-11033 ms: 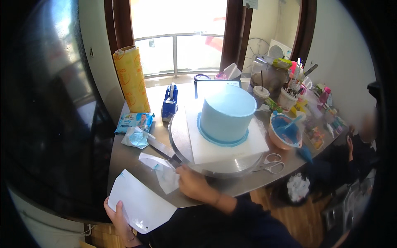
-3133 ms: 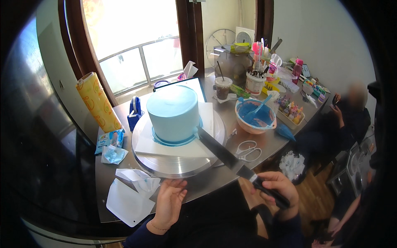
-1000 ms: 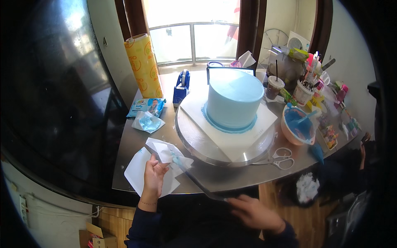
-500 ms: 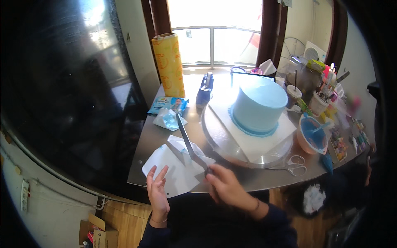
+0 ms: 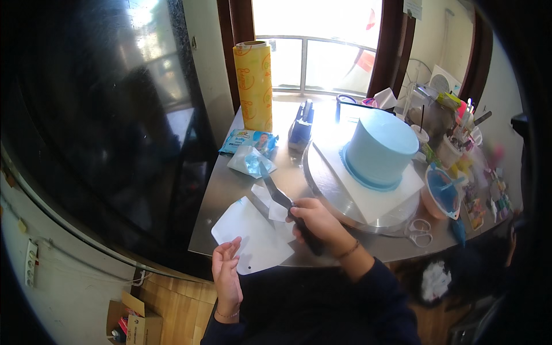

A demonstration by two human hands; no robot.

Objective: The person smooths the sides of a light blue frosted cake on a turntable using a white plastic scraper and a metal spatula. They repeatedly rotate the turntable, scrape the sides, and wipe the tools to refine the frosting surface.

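Observation:
My right hand [image 5: 319, 221] is wrapped round the dark handle of an angled icing spatula [image 5: 273, 187]. Its blade slants up and away to the left, the tip close to a crumpled wipe [image 5: 253, 161] stained blue. My left hand [image 5: 228, 275] holds nothing; its fingers are bent slightly and apart from the thumb, beside the near-left edge of a white flat sheet [image 5: 250, 236] with a small hole in one corner. A smaller white piece [image 5: 262, 198] lies against that sheet's far side. Right of the spatula, a smooth pale-blue cake [image 5: 382, 148] stands on a white square board [image 5: 374, 201].
Under the board is a round metal turntable [image 5: 322, 192]. White-handled scissors [image 5: 418, 233] and a bowl of blue icing [image 5: 440, 195] lie to its right. Behind stand a yellow roll [image 5: 253, 89], a blue wipes pack [image 5: 248, 141] and a dark-blue dispenser [image 5: 301, 126]. Tools crowd the far right.
My right hand has turned the spatula, so its handle now points toward me. The fingers of my left hand have drawn closer together. The whole view has shifted slightly.

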